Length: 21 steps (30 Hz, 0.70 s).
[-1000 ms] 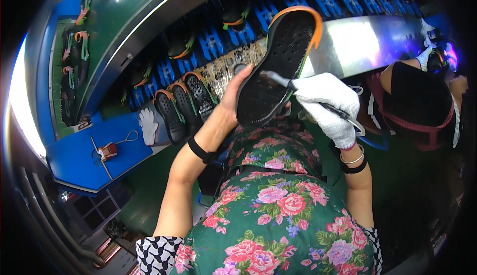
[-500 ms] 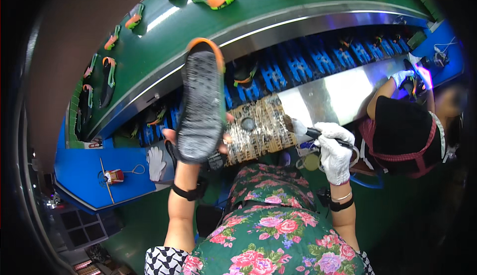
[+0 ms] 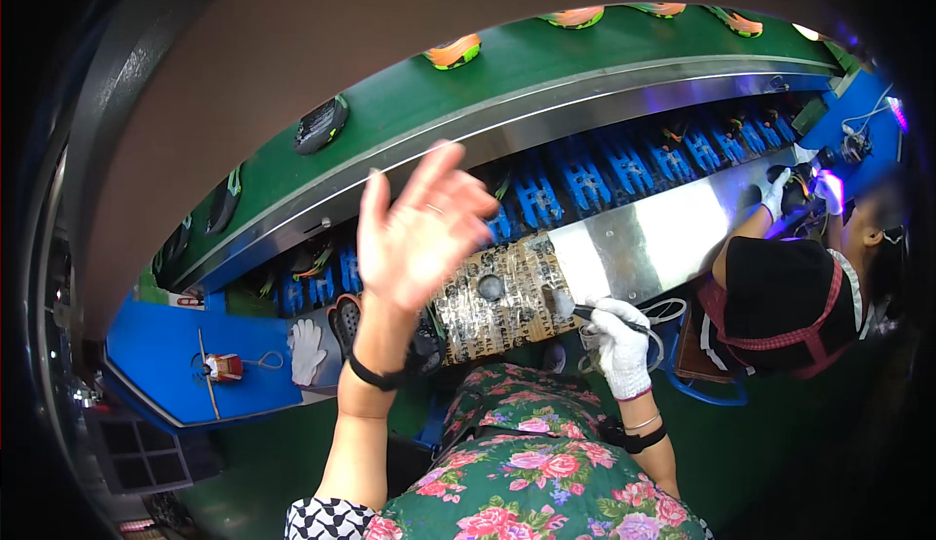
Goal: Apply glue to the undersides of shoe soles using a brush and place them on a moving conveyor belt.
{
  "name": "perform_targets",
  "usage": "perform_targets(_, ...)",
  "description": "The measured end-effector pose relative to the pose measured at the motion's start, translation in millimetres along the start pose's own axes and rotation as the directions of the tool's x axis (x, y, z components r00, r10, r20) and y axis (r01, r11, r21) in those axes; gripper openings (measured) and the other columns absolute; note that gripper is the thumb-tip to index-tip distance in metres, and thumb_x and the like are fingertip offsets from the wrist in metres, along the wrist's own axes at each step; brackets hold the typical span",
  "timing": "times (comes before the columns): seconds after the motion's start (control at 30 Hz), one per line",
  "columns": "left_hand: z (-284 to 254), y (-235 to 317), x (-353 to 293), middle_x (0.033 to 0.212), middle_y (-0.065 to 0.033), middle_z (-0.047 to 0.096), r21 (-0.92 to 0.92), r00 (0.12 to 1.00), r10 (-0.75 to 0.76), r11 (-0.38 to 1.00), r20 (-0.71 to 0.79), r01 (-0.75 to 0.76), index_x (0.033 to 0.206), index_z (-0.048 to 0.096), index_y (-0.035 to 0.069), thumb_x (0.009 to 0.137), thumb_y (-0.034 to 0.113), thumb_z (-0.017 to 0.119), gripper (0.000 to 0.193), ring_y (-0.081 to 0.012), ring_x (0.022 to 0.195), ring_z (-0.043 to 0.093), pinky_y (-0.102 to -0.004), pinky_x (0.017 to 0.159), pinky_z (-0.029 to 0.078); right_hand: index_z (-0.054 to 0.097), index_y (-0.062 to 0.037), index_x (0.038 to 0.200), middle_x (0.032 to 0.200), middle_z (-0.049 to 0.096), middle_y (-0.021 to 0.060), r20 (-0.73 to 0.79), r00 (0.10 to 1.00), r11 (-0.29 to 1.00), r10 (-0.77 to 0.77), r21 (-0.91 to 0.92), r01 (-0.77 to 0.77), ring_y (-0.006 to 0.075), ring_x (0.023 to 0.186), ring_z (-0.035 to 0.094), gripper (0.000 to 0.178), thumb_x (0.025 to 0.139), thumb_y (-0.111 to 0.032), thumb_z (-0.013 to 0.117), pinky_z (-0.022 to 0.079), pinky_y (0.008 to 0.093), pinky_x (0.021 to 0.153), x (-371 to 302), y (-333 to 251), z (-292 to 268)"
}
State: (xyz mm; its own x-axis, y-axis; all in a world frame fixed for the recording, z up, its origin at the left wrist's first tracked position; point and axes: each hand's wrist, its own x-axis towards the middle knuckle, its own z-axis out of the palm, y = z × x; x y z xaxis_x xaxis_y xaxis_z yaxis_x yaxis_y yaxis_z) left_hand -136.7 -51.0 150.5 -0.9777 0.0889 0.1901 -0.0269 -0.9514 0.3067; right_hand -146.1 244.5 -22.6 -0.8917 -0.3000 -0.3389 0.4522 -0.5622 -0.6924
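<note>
We hold the bare left hand (image 3: 414, 248) raised and released, palm up and fingers apart, in line of sight with the metal edge (image 3: 546, 123) of the green conveyor (image 3: 517, 64). With the gloved right hand (image 3: 622, 350) we grasp a brush (image 3: 582, 312); its bristles point left, at the right side of the brown, film-covered mat (image 3: 517, 316). We cannot tell whether they touch it. The mat covers part of the metal table (image 3: 606, 248). We note a black shoe sole (image 3: 320, 126) on the conveyor, beyond the left hand.
</note>
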Motion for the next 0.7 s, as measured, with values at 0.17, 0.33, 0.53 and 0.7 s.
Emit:
perform_targets(0.17, 93.7, -104.6, -5.1, 0.138, -0.0444, 0.038, 0.266, 0.786, -0.182, 0.964, 0.591, 0.024, 0.143, 0.054, 0.007, 0.083, 0.089, -0.001, 0.116, -0.0576, 0.121, 0.048, -0.058, 0.099, 0.044, 0.072, 0.0049, 0.098, 0.09, 0.072, 0.0122, -0.083, 0.994, 0.997, 0.072, 0.039, -0.069, 0.0179, 0.071, 0.069, 0.017, 0.082, 0.011, 0.068, 0.058, 0.0272, 0.065, 6.9, -2.8, -11.9)
perform_targets(0.33, 135.1, -136.4, -22.4, 0.137, -0.0382, 0.048, 0.143, 0.803, -0.056, 0.989, 0.593, -0.036, 0.118, 0.069, -0.01, 0.09, 0.085, 0.022, 0.109, -0.051, 0.124, 0.044, -0.0627, 0.107, 0.032, 0.072, 0.0036, 0.098, 0.093, 0.073, 0.0126, -0.051, 0.999, 1.0, -0.007, -0.026, 0.005, 0.0174, 0.074, 0.069, 0.018, 0.082, 0.01, 0.068, 0.058, 0.0265, 0.067, 3.9, -2.1, -8.5)
perform_targets(0.53, 117.9, -153.2, 13.7, 0.138, -0.0277, 0.053, -0.035, 0.589, 0.331, 0.89, 0.737, -0.456, 0.125, 0.068, -0.003, 0.095, 0.078, 0.029, 0.095, -0.0503, 0.117, 0.051, -0.0587, 0.102, 0.039, 0.072, 0.0023, 0.1, 0.108, 0.072, 0.0208, -0.041, 0.999, 0.999, 0.034, 0.009, -0.034, 0.0266, 0.093, 0.073, 0.02, 0.081, 0.009, 0.067, 0.06, 0.0292, 0.073, 4.8, 2.9, -24.5)
perform_targets(0.7, 115.3, -169.4, 30.2, 0.145, -0.0169, 0.052, -0.204, 0.475, 0.465, 0.841, 0.747, -0.502, 0.136, 0.061, 0.022, 0.1, 0.068, 0.034, 0.065, -0.0494, 0.126, 0.047, -0.0639, 0.101, 0.037, 0.072, 0.0036, 0.1, 0.106, 0.073, 0.0184, -0.028, 1.0, 1.0, 0.013, -0.026, -0.014, 0.0216, 0.086, 0.07, 0.02, 0.082, 0.01, 0.066, 0.058, 0.0276, 0.072, 2.5, -2.9, -18.1)
